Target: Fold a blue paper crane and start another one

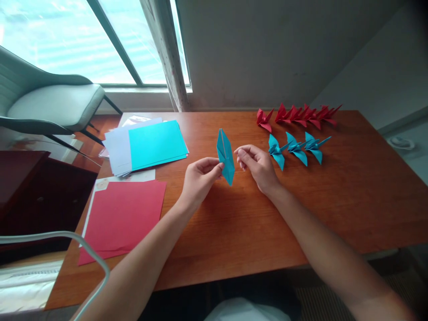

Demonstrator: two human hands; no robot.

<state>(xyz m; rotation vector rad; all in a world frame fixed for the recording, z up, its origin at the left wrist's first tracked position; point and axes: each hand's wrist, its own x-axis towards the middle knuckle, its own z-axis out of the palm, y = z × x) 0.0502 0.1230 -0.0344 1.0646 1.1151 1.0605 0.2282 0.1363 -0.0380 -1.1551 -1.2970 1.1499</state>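
Observation:
My left hand pinches a folded blue paper piece, a long diamond shape held upright above the wooden table. My right hand hovers just right of the paper with fingers curled, thumb and forefinger close together; it seems not to touch the paper. Three finished blue paper cranes lie in a row right of my right hand. Behind them sits a row of several red paper cranes.
A stack of blue and white paper sheets lies at the table's left, with red sheets nearer the front left edge. A grey chair stands by the window. A metal chair arm curves at lower left.

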